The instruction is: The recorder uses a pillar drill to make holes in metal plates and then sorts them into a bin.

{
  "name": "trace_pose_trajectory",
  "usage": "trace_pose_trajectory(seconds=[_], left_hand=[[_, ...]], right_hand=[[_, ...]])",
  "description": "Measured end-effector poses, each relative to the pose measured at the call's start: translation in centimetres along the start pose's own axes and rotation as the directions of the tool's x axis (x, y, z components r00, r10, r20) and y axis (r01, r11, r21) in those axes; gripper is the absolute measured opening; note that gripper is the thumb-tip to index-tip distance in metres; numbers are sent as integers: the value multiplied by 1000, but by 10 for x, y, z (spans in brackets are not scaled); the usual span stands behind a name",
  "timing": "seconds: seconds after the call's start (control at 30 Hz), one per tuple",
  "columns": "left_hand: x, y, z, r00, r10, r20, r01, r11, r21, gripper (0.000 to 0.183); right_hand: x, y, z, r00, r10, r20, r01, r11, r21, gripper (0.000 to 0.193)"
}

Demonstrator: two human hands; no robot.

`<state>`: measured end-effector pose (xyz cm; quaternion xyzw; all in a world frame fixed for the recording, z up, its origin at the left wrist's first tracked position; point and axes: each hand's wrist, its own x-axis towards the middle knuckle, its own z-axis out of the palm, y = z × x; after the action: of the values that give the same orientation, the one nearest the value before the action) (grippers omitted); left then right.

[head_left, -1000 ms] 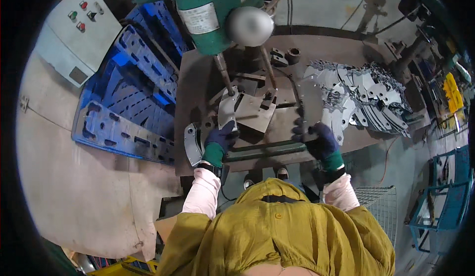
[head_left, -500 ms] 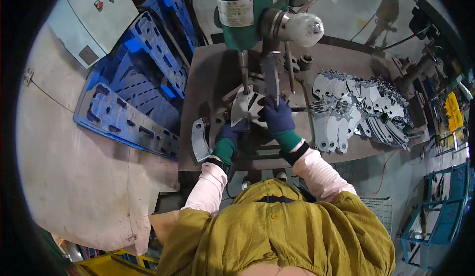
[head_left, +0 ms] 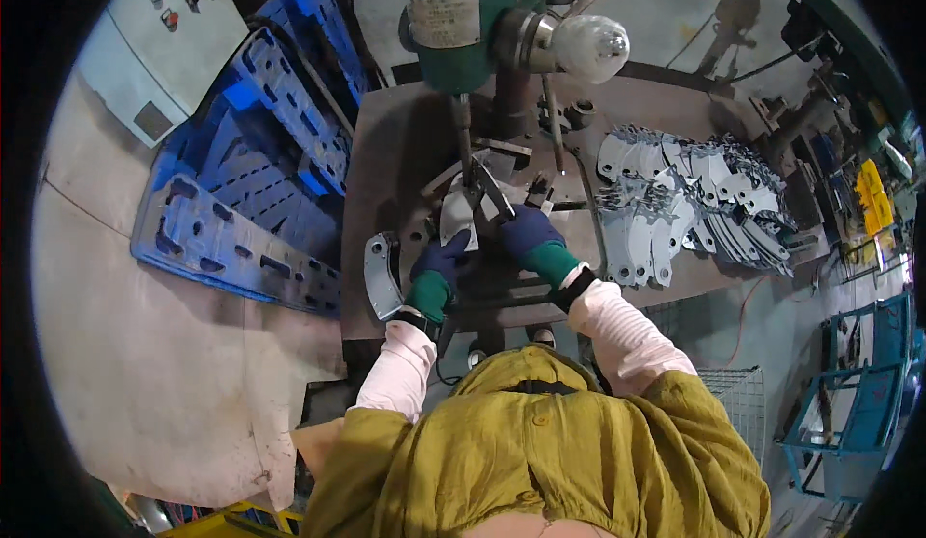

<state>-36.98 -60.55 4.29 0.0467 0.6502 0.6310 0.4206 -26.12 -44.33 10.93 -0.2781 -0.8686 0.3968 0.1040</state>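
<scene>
Left hand: dark blue glove, green cuff. Fingers drawn in, closed on the lower end of a curved grey plate. Plate runs up and away from the fingertips, its far end near the foot of the drill spindle; whether they touch, cannot tell.

Right hand: same glove, just right of the left hand, a gap between the two. Fingers clamped on the near end of a second plate, seen nearly edge-on. It slants up and leftward from the grip, upper end close by the spindle, beside the left hand's plate. Finger detail hidden by the dark glove.

Just left of the left hand: a single curved plate lying on the brown bench. Right of the right hand, well apart from it: a spread heap of similar plates, with curled metal shavings among them.

Beyond both hands: green drill head above the spindle; a round, plastic-wrapped knob to its right. Farther out, left of the left hand: blue plastic pallets, then a pale control box with buttons.
</scene>
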Motion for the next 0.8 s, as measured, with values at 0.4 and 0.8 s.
trace_pose_trajectory(seconds=[0.4,0.8], left_hand=[[-1,-35,-38,837,522,166,-482,558,676,43],[38,-13,-120,838,521,-165,-366,759,539,41]], right_hand=[[-98,53,-24,995,-88,-43,93,984,149,62],[-114,142,-101,950,175,-259,-288,810,-511,45]])
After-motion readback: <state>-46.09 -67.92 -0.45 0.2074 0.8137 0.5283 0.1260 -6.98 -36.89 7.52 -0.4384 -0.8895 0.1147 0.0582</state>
